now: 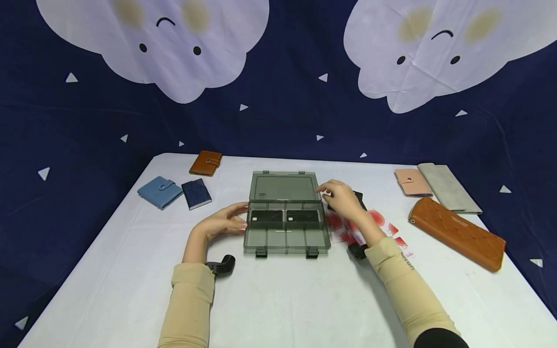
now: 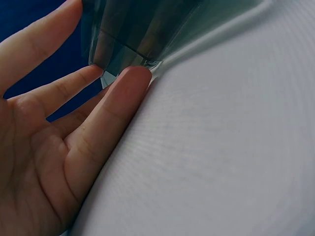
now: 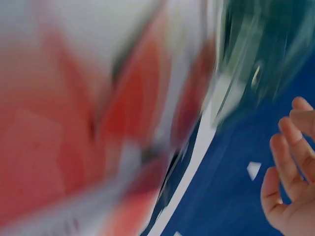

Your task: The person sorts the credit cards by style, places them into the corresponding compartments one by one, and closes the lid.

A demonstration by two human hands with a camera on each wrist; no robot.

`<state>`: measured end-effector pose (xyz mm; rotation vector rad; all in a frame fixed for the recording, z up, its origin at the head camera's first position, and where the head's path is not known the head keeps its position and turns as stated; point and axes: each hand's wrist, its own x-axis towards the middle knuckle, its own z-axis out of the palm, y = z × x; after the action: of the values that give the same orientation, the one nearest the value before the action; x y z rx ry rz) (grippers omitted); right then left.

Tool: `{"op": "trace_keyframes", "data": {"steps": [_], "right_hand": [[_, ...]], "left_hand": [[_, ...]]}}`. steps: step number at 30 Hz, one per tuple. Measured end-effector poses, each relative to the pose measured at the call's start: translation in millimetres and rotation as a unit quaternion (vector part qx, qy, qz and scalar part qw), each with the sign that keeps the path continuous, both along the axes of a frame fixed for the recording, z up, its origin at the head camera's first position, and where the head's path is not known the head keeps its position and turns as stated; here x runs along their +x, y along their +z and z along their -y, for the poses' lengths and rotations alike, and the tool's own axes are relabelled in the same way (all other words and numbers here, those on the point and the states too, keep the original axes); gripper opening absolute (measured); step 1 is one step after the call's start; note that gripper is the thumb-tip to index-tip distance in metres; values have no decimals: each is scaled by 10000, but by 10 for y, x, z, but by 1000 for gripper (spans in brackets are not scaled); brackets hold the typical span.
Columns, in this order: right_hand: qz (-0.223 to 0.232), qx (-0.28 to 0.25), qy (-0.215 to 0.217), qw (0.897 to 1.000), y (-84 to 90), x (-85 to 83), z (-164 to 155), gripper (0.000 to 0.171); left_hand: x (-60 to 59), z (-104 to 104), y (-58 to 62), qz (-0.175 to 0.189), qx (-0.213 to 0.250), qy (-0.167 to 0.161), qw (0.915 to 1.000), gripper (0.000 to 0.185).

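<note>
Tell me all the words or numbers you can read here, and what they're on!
None can be read.
Grey plastic box: a small mark on its open lid, too small to read.
Right sleeve: tiny dark print, too small to read.
Red and white sheet: some print at its edge, blurred in the right wrist view.
</note>
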<state>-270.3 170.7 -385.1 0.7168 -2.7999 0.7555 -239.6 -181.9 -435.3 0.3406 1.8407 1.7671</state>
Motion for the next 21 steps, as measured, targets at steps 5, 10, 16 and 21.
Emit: {"op": "trace_keyframes", "data": {"steps": [5, 10, 16, 21], "right_hand": [[652, 779, -560, 9933, 40, -198, -231, 36], [1850, 1798, -517, 9648, 41, -311, -337, 69], [2340, 1998, -569, 9498, 19, -366, -367, 84], [2202, 1823, -801, 9549, -16, -392, -382, 89]], "left_hand": [[-2, -11, 17, -12, -3, 0, 10000, 78], [7, -19, 35, 10, -32, 34, 10000, 78], [9, -26, 31, 53, -7, 51, 10000, 78], [10, -25, 32, 56, 2, 59, 10000, 78]]}}
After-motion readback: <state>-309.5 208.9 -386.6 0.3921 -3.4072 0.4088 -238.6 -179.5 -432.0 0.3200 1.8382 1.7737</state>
